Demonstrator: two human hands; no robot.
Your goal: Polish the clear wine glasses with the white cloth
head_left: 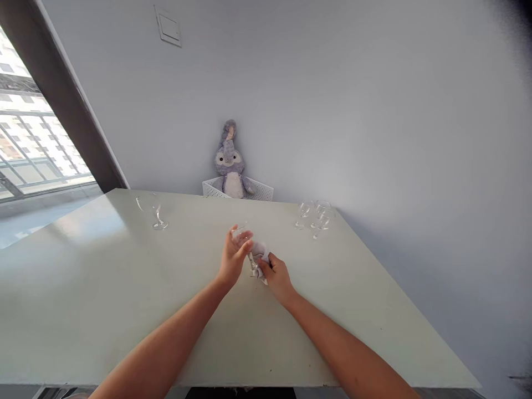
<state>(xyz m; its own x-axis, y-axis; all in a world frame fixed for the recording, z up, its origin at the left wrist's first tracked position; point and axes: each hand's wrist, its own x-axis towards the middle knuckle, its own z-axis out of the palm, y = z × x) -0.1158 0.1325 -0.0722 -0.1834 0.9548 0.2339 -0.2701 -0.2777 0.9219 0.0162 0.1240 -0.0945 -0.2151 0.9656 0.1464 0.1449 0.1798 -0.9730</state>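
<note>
Over the middle of the table, my left hand (236,252) is closed around the bowl of a clear stemmed glass (241,231). The glass is tilted, its stem and foot pointing down toward me. My right hand (275,276) pinches a crumpled whitish cloth (260,255) with a dark line on it. The cloth lies against the glass near its stem, and part of the stem is hidden by it and by my fingers.
One stemmed glass (159,216) stands at the far left of the pale table (124,310). Several more glasses (322,220) stand close together near the far right corner. Behind the back edge, a plush rabbit (229,163) sits in a white perforated basket (261,191) against the wall.
</note>
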